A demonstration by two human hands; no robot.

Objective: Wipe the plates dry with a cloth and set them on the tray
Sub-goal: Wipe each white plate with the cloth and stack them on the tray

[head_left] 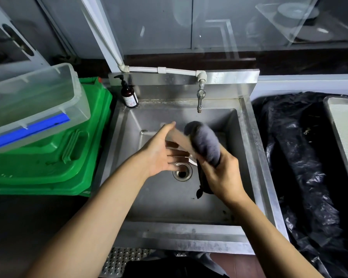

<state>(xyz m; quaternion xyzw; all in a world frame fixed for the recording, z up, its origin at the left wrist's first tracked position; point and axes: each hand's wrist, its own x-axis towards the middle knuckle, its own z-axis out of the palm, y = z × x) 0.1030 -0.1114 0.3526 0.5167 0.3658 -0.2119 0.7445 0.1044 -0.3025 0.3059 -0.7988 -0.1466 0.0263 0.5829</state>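
Plate (180, 140), blurred and seen nearly edge-on, is held tilted over the sink (165, 197), above the drain (182, 172). Left hand (160, 155) supports it from the left, palm turned toward it, thumb up along the near face and fingers straight behind; its grip is wide, not curled round the plate. Right hand (222, 174) has its grip closed on a dark grey cloth (205, 145), which is pressed over the plate's right side, with a loose end hanging down below the hand. How many plates are in the hands cannot be told. Tap (200, 98) hangs over the back of the sink, and a pump bottle (130, 96) stands at the back left corner. Left of the sink, a clear tub (34, 101) with a blue strip lies tilted on a green crate (68, 155). To the right, black plastic sheeting (301, 157) covers the surface, and a metal tray (342, 121) rests on it at the frame's edge, carrying something pale and round that is cut off from view.
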